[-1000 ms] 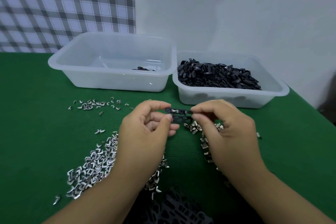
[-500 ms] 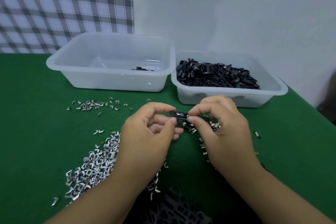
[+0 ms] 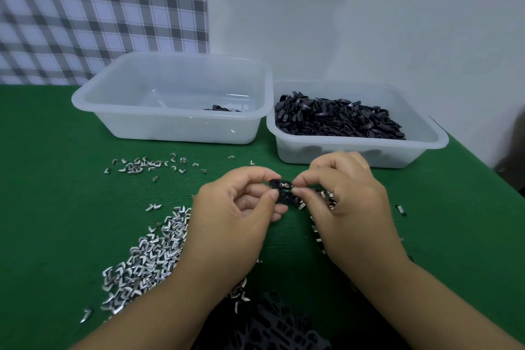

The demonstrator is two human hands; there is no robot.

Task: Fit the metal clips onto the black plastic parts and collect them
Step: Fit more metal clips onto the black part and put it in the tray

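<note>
**A:** In the head view, where is the piece being worked on?

**B:** Just below the middle of the frame. One black plastic part [image 3: 279, 185] is held up between both hands, above the green table [image 3: 56, 207]. A small shiny bit shows on its face. It looks like a metal clip, but I cannot tell whether it is seated.

**A:** And the hands?

**B:** The left hand [image 3: 235, 216] pinches the part's left end between thumb and forefinger, with the other fingers curled underneath. The right hand [image 3: 349, 202] pinches the right end with its fingertips, knuckles up. The two sets of fingertips nearly meet.

**A:** Where are the loose clips?

**B:** The big heap of metal clips [image 3: 147, 258] lies at lower left, partly under the left forearm. A thinner scatter of clips [image 3: 142, 166] sits at middle left, in front of the tubs. More clips [image 3: 326, 199] show just under the right hand, and a single clip [image 3: 400, 210] lies to the right of it.

**A:** The tubs?

**B:** Two clear plastic tubs stand side by side across the upper middle. The left tub [image 3: 176, 131] holds only a few dark pieces [image 3: 221, 108] near its right wall. The right tub [image 3: 355, 153] is heaped with black plastic parts [image 3: 341, 119].

**A:** Anything else?

**B:** There is a checked cloth [image 3: 99, 8] at upper left and a white wall [image 3: 369, 23] at upper right. A black perforated thing [image 3: 278, 327] sits at the bottom edge between the forearms.
</note>
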